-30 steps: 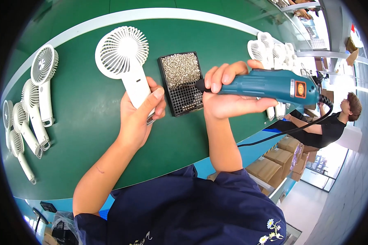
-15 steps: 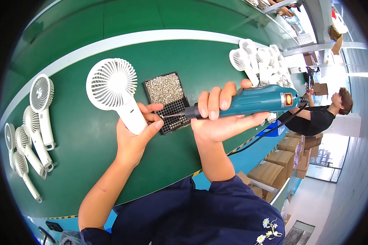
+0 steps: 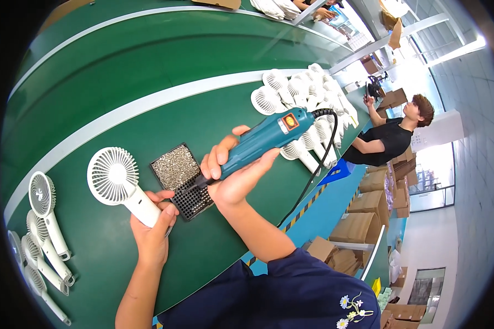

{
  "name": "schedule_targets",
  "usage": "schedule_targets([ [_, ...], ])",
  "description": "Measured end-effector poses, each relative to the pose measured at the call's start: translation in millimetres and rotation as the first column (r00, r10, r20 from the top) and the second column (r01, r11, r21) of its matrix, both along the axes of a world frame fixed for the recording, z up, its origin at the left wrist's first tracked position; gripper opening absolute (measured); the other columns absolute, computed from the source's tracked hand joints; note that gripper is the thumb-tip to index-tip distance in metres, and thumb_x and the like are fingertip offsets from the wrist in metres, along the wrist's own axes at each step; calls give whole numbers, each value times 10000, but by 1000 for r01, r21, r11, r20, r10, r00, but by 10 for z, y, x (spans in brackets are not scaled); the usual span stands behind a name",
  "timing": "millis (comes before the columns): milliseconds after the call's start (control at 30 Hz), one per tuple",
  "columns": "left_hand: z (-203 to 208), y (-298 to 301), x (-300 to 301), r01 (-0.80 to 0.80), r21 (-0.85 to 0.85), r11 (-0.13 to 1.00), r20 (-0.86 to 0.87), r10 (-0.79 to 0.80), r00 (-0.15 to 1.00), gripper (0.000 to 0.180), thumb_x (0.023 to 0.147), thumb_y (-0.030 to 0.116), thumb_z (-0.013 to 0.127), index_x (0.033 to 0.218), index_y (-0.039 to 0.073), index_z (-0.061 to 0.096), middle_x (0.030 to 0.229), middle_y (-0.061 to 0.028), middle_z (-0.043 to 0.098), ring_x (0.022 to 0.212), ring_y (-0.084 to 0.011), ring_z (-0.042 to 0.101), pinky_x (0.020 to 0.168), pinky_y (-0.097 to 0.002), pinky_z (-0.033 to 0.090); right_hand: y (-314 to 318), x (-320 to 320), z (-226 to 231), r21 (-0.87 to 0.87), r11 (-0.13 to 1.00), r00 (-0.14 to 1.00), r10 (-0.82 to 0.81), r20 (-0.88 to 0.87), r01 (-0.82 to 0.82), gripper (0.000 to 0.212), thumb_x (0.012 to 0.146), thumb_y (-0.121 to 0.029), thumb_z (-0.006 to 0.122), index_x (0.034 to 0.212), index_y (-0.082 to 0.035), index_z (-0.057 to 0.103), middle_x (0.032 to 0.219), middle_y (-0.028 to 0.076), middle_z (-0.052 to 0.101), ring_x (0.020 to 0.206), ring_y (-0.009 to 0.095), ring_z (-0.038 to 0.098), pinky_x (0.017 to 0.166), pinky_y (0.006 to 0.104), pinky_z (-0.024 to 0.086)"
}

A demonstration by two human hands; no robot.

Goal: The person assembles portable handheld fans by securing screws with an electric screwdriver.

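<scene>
My left hand (image 3: 152,233) is closed around the handle of a white handheld fan (image 3: 115,174), its round slatted head pointing up and to the left. In my right hand (image 3: 230,170) is a teal electric screwdriver (image 3: 266,143), its black nose and bit angled down to the left toward my left fingertips. Just under the bit lies a black screw tray (image 3: 187,204) with a grid of holes. Small silvery screws (image 3: 175,167) fill its far section. Whether the bit carries a screw is too small to tell.
Several white fans (image 3: 48,211) lie along the table's left side. More white fans (image 3: 307,90) are piled at the far right. The screwdriver's black cable (image 3: 313,181) loops down past the table edge. A person in black (image 3: 392,140) stands beyond, near cardboard boxes (image 3: 357,227).
The view has turned, so the table and my hands appear lower and further left. The screwdriver slants more steeply, its bit staying near the tray and fan handle. Both grips are kept.
</scene>
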State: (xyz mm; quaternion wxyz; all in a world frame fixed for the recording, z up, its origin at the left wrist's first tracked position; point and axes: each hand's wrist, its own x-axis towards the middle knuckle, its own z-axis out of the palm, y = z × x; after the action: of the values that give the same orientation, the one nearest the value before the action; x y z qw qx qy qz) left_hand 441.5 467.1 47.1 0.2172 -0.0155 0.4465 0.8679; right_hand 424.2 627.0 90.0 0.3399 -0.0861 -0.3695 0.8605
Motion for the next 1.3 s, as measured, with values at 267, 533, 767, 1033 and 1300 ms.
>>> schedule_targets([
  [267,-13,29,-55,95,71,993,-58,-91,994,350,766,-68,660,1047,39,480,1101,-200,603,842,-141,610,745,-272,493,83,74,156,-52,997,989,47,-143,-55,629,878,-690,336,1064,-108,486,644,-18,407,424,73,346,390,221,315],
  [533,0,-34,-25,124,41,991,-16,-123,992,325,787,-64,653,1042,29,474,1056,-185,620,903,-195,638,818,-323,519,73,78,72,-172,981,989,66,-129,-88,689,847,-744,301,1059,-112,479,599,3,425,393,108,347,347,246,307],
  [767,22,8,-52,112,45,993,1,-112,994,313,785,-54,662,1029,23,480,955,-143,644,855,-200,649,755,-294,517,102,91,68,-96,979,968,159,-193,-180,617,888,-655,382,1109,-90,491,678,-9,418,462,87,380,423,229,349],
  [1033,-39,-12,-14,-3,-183,983,-2,3,1000,334,735,-2,703,974,39,474,808,-84,621,658,-144,597,544,-234,429,-23,24,125,-361,925,993,114,-35,-119,683,833,-764,267,1002,-139,485,574,4,435,365,123,355,334,272,306],
  [1300,24,87,24,4,-164,986,-62,-15,998,278,806,-54,636,972,36,433,781,-110,606,627,-148,574,522,-229,396,17,66,102,-298,950,994,75,-83,-96,677,863,-740,227,1060,-119,413,615,7,428,388,98,367,366,248,329],
])
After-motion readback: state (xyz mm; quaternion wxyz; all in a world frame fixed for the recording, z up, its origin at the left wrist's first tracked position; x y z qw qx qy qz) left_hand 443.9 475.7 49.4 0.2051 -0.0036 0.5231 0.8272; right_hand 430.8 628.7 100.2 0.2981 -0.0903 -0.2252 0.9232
